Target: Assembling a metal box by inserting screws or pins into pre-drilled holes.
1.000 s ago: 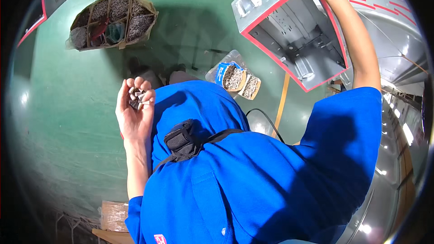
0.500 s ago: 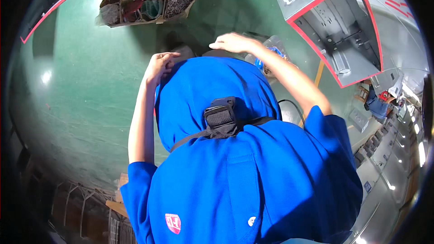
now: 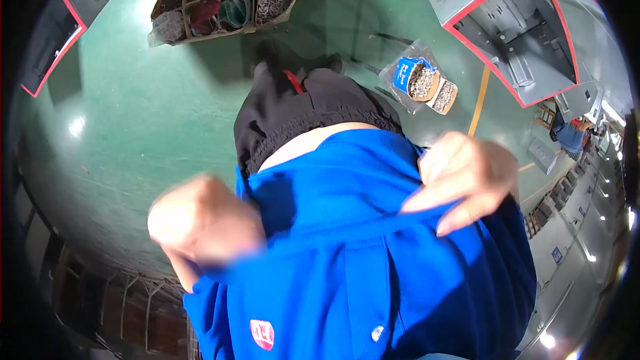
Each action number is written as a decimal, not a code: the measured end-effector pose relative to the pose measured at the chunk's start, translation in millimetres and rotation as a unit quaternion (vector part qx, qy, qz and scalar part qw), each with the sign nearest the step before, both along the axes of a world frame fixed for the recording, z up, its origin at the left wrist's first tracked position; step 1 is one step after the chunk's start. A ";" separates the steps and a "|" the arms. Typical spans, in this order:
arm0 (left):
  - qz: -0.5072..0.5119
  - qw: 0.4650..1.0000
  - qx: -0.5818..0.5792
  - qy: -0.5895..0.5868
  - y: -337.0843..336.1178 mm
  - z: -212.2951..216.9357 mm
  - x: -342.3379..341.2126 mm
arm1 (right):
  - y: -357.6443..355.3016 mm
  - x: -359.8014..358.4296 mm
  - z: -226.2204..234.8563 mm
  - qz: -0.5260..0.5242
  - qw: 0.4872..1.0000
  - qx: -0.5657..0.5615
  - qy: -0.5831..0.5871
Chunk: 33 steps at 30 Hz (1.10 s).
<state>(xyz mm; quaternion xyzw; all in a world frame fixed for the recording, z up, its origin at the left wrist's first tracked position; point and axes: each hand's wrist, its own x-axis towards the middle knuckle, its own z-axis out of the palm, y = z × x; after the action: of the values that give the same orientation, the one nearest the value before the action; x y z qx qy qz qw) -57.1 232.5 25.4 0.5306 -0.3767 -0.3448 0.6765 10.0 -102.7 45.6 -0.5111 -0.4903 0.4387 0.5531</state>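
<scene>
A blue polo shirt (image 3: 307,287) covers my torso, and its lower part is drawn up toward the chest. My right hand (image 3: 467,177) pinches the folded edge of the cloth between thumb and fingers. At the other end of that edge is my left hand (image 3: 207,220), blurred but closed on the cloth. Below the shirt a strip of bare belly shows above my black trousers (image 3: 313,100), which have a gathered waistband. The black strap and buckle seen before are hidden now.
Ahead on the green floor stands a sectioned cardboard box (image 3: 227,3) of small metal parts. Two small open boxes (image 3: 423,83) of parts lie on clear plastic. A grey metal cabinet (image 3: 513,33) with red edging stands at the right, another (image 3: 73,17) at the far left.
Both hands have come back from the front of the waist toward the chest, pulling the shirt up. The trousers and small boxes have come into view; the strap has gone from sight.
</scene>
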 end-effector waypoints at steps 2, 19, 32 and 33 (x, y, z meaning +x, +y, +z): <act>-0.030 0.993 0.073 0.084 3.1 22.2 -8.6 | -3.7 -15.3 7.4 -0.023 1.000 -0.004 0.020; -0.066 0.978 -0.192 0.048 1.0 6.1 -49.6 | 49.0 -68.4 -58.9 -0.104 0.985 -0.057 0.125; 0.039 0.997 -0.068 0.015 33.2 18.0 -78.8 | 48.0 -88.5 -23.3 -0.094 0.987 -0.126 0.029; 0.062 0.997 -0.032 0.024 36.8 12.9 -78.0 | 51.0 -89.8 -23.9 -0.153 0.980 -0.123 -0.018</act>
<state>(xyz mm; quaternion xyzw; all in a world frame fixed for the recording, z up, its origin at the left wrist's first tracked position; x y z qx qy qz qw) -135.0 269.3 38.3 0.5227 -0.3373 -0.3025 0.7222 -79.8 -51.7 21.7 -0.6517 -0.3589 0.3967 0.5377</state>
